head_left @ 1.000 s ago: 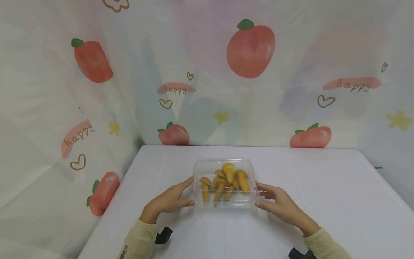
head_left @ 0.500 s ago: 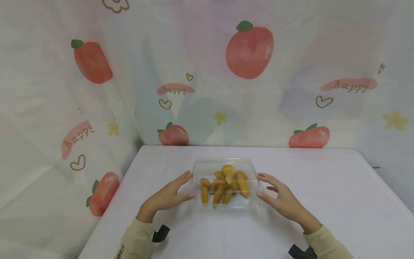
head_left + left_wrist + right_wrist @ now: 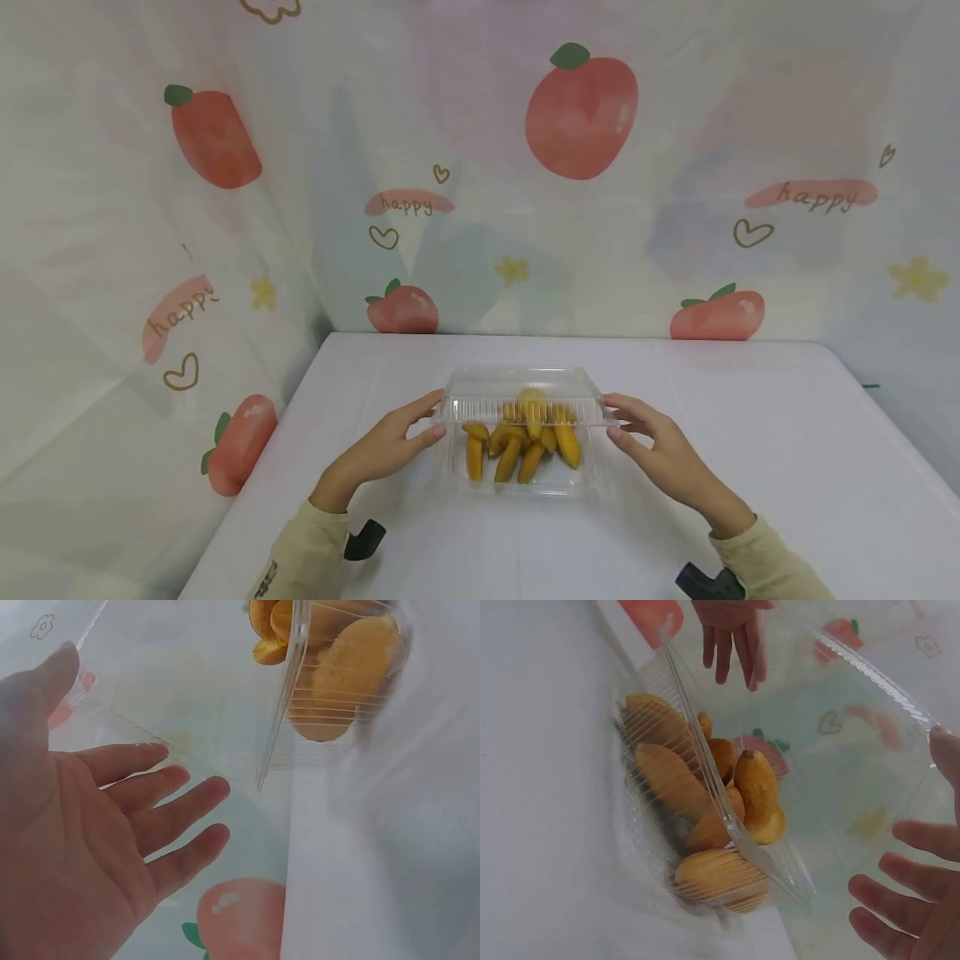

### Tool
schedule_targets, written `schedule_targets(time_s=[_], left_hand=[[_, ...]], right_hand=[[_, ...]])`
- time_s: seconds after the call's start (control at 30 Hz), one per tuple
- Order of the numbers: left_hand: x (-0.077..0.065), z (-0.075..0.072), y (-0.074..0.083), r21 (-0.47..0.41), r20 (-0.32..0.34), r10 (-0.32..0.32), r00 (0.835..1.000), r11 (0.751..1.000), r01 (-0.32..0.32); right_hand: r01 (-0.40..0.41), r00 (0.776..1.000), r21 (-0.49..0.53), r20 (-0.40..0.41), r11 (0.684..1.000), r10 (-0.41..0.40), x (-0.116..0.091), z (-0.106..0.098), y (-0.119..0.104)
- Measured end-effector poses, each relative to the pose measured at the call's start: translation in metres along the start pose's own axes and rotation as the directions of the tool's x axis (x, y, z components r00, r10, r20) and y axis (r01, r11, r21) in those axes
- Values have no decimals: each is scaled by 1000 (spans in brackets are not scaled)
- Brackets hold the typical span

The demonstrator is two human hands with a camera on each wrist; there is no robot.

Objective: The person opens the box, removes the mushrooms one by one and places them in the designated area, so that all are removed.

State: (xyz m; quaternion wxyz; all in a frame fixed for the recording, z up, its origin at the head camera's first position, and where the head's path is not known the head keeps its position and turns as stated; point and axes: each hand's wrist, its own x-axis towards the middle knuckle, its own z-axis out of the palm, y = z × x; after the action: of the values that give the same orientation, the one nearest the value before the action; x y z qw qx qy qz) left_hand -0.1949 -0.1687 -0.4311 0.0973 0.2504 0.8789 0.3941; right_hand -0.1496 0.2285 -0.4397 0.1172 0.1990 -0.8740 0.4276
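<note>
In the head view a clear plastic box stands mid-table with several yellow mushrooms inside. Its clear lid is tilted up, front edge raised above the mushrooms. My left hand is at the lid's left edge, thumb and fingers spread; at the right edge, my right hand has its fingertips against the lid. The right wrist view shows the right thumb at a corner of the lid, fingers extended. In the left wrist view the left hand's fingers are straight and apart.
A white cloth covers the table. Behind it and along the left hangs a pale curtain printed with red fruit, hearts and "happy". Black wrist mounts show below both sleeves.
Both hands have risen slightly at the box's sides. The lid's front edge has come up and back, uncovering the front of the box. The mushrooms shift slightly lower in view.
</note>
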Motion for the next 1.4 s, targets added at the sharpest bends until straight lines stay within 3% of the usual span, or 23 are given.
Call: schedule_targets(time_s=[0.4,0.6,0.83,1.1,1.4], left_hand=[[10,-3,-5,-151,-31,78,996,985,-82],[14,-2,-8,-222,-74,90,993,969,-104],[20,-3,-11,-304,-79,92,993,946,-111],[26,-2,-18,-310,-50,86,995,946,-97],[44,2,-21,-330,-58,85,995,939,-99]], right_hand=[[-43,999,75,23,996,41,8,-1,2],[-65,998,90,30,994,63,14,1,2],[-66,997,77,46,995,63,21,4,5],[-99,989,81,118,992,90,26,8,10],[-109,988,125,122,986,93,39,14,15]])
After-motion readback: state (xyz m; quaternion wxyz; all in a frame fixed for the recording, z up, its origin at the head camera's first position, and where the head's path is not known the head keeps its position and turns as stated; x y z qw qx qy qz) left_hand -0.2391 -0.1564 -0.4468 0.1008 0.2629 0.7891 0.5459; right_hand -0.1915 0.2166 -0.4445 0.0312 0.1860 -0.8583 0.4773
